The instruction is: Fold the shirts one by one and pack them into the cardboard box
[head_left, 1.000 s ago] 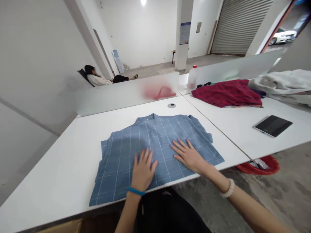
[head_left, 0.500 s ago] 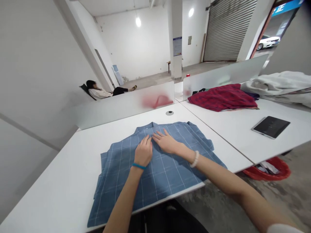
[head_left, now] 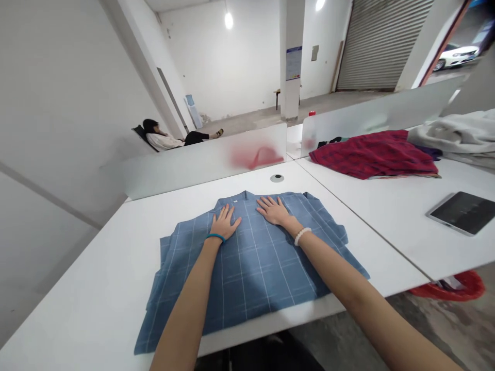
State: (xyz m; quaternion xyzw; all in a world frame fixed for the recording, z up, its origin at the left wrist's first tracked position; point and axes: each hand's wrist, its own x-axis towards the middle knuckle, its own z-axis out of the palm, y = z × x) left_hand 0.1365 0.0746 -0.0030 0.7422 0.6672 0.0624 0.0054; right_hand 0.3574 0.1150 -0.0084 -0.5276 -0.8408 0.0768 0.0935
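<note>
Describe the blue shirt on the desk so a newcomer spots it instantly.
Find the frosted partition at the far edge of the nearer white desk. On that desk lies a folded blue checked shirt, collar toward the partition, left hand and right hand flat on it. Unlike the crumpled red cloth on the next desk, it is blue and smoothed flat.

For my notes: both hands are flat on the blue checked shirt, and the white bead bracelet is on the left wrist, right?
No: the head view shows the white bead bracelet on the right wrist. The left hand and right hand lie flat on the blue checked shirt.
</note>
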